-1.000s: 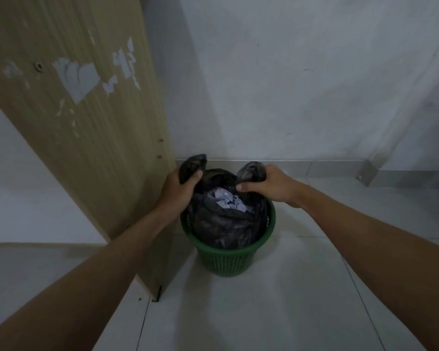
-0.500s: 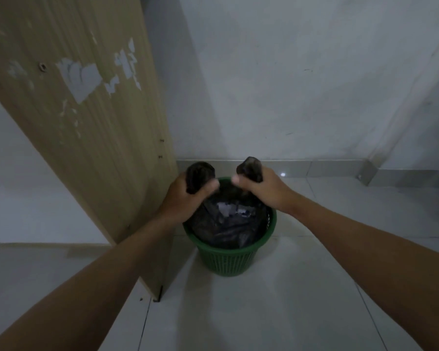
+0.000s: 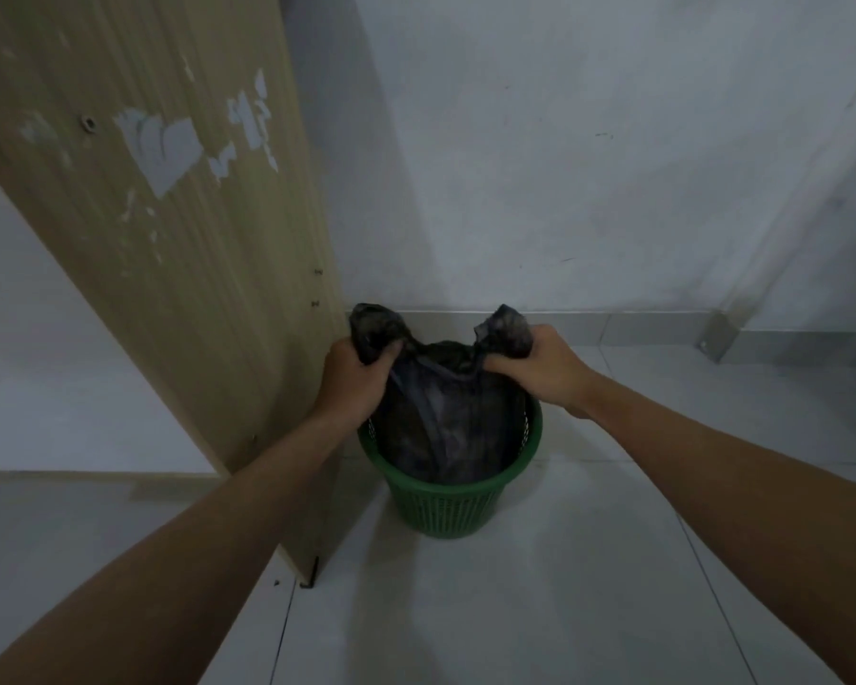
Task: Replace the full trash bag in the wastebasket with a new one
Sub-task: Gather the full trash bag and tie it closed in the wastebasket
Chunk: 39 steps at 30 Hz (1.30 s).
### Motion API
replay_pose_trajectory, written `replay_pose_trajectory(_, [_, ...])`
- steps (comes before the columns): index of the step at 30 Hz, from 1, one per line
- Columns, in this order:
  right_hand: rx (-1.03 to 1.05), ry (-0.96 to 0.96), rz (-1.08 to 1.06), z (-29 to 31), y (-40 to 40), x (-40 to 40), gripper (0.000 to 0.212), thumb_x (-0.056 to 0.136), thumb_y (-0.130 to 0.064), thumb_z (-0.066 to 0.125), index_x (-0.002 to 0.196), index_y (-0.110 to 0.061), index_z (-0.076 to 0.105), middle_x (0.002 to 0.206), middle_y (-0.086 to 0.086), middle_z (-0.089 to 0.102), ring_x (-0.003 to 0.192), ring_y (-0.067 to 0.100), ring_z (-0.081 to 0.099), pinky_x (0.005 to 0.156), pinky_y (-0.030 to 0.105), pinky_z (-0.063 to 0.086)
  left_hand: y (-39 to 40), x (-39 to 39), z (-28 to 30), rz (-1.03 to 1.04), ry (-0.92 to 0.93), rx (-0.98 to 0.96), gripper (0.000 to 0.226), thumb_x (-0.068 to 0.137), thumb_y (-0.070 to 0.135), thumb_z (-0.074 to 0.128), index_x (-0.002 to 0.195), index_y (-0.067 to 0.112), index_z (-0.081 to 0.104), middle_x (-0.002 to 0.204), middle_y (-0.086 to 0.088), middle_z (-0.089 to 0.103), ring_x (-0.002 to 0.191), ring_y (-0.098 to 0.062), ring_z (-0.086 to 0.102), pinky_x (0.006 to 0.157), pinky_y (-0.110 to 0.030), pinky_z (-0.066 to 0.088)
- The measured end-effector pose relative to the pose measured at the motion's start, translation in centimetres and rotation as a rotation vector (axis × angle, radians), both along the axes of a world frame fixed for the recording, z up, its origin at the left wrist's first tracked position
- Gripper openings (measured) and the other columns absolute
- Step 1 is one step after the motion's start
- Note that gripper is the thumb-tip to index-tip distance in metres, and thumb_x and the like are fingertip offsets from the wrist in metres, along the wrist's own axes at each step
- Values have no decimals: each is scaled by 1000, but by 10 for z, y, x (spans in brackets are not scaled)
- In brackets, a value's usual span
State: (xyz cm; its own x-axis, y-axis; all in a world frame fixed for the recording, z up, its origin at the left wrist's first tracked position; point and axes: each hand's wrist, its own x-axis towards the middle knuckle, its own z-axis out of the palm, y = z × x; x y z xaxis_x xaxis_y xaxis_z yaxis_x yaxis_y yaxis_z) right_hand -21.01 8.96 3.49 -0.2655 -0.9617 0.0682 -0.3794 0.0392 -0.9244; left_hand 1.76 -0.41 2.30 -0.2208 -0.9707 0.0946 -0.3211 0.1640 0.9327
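— Wastebasket first: where does it stand?

— On the pale tiled floor, in the corner, just beside the lower edge of a wooden panel that leans across the left of the view. It is green, with a slotted wall, and sits upright. A white wall rises behind it.

— And the trash bag?

— Dark, semi-clear plastic, its body down inside the basket and filling it to the rim. Its two handle loops are pulled up above the rim, one on each side, with the plastic stretched taut between them.

— Who has the loops?

— The left hand is closed in a fist around the left loop, the end of which pokes out above the thumb. The right hand is clenched the same way on the right loop, fingers curled under, and a tuft of plastic sticks out above it.

— How do the hands sit against each other?

— Apart, at about the same height, over opposite sides of the rim. Both forearms reach in from the bottom corners of the view.

— What is in the bag?

— Too dark to tell.
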Motion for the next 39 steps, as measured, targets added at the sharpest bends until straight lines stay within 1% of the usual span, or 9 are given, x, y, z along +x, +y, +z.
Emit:
replay_pose_trajectory(4, [44, -378, -213, 0, -12, 8, 11, 84, -23, 74, 94, -19, 78, 102, 7, 79, 98, 24, 74, 90, 36, 58, 0, -11, 10, 98, 162, 161, 15, 103, 28, 62, 98, 14, 65, 85, 3, 65, 94, -24, 66, 81, -30, 49])
replay_pose_trajectory(10, [61, -932, -422, 4, -25, 28, 29, 87, -23, 56, 104, -3, 70, 100, 18, 74, 88, 32, 69, 82, 42, 57, -6, -24, 7, 68, 694, 620, 35, 93, 32, 66, 111, 3, 74, 108, -15, 77, 104, -32, 73, 102, -49, 56])
replay_pose_trajectory(13, [11, -1115, -362, 3, -31, 37, 26, 93, -23, 49, 77, -5, 59, 78, 15, 65, 78, 31, 66, 77, 38, 58, -3, -33, 6, 35, 834, 677, 31, 104, 24, 51, 93, 1, 70, 68, -10, 69, 69, -26, 69, 77, -38, 62])
replay_pose_trajectory(16, [-52, -1172, -369, 1, -36, 41, 31, 94, -19, 46, 64, -16, 38, 53, 2, 39, 52, 21, 45, 57, 31, 43, -4, -36, 5, 78, 940, 702, 30, 107, 19, 43, 82, 10, 58, 47, 1, 40, 44, -16, 46, 68, -36, 56])
replay_pose_trajectory(20, [-48, -1099, -437, -5, -38, 37, 21, 95, -18, 48, 74, -16, 49, 50, -4, 30, 42, 13, 28, 48, 26, 22, -7, -36, 2, 104, 1032, 748, 40, 110, 31, 40, 78, 12, 54, 45, 4, 30, 39, -12, 34, 65, -36, 57])
replay_pose_trajectory(26, [-83, -1126, -422, -1, -37, 42, 19, 97, -18, 47, 81, -12, 55, 50, -3, 29, 38, 11, 25, 41, 23, 30, -7, -40, 3, 58, 906, 707, 42, 107, 40, 42, 73, 16, 52, 42, 8, 29, 32, -7, 26, 34, -18, 28])
replay_pose_trajectory(31, [-35, -1010, -223, 1, -36, 39, 54, 97, -47, 28, 101, -5, 62, 59, 0, 36, 43, 13, 22, 46, 25, 14, -5, -43, 9, -112, 738, 608, 61, 94, 67, 33, 73, 16, 58, 50, 7, 31, 36, -10, 21, 38, -20, 14])
replay_pose_trajectory(33, [-20, -968, -186, 1, -38, 37, 63, 97, -42, 23, 107, 1, 66, 62, 0, 38, 45, 14, 22, 46, 26, 15, -7, -45, 11, -129, 685, 610, 69, 97, 69, 25, 74, 14, 60, 50, 6, 32, 36, -11, 20, 39, -19, 13])
replay_pose_trajectory(39, [-48, -709, -239, 0, -44, 45, 18, 100, -6, 55, 113, -9, 67, 72, 6, 59, 46, 10, 46, 39, 23, 34, -2, -51, 14, -113, 259, 421, 26, 102, 38, 56, 83, 22, 65, 57, 9, 52, 32, -4, 39, 45, -21, 24])
